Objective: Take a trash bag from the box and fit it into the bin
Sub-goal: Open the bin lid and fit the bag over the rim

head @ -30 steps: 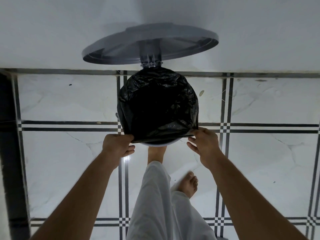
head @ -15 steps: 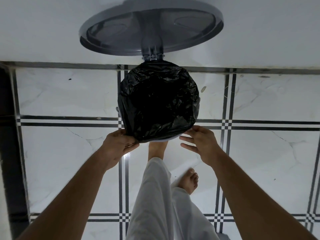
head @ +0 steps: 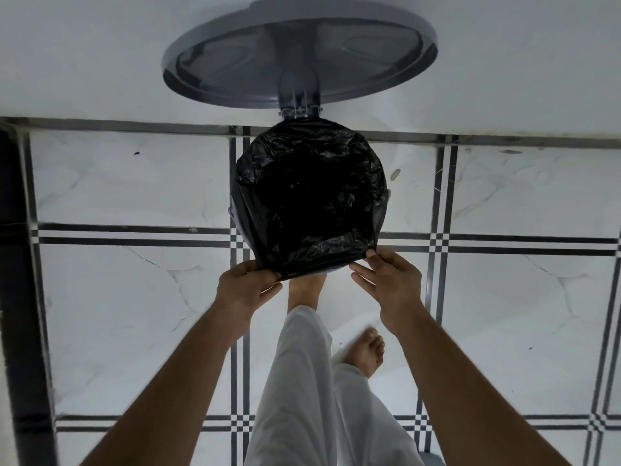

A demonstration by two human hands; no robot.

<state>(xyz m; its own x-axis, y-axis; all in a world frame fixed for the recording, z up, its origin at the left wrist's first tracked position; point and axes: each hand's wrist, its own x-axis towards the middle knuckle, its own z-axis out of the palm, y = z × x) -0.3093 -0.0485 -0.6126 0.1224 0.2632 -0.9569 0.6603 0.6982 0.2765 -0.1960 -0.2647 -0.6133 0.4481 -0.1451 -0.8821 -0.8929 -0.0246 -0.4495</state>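
A black trash bag lines a round grey pedal bin and folds over its rim; only slivers of the bin show at the sides. The grey lid stands open against the wall. My left hand pinches the bag's near edge at the lower left of the rim. My right hand holds the bag's edge at the lower right with its fingertips. My foot is under the near side of the bin. No box is in view.
The bin stands on a white tiled floor with black stripe lines, against a white wall. My other bare foot and white trouser legs are below the bin. A dark strip runs down the left.
The view has tilted so the lid shows more from inside. Both hands slid inward along the bag's near edge, closer to each other under the rim.
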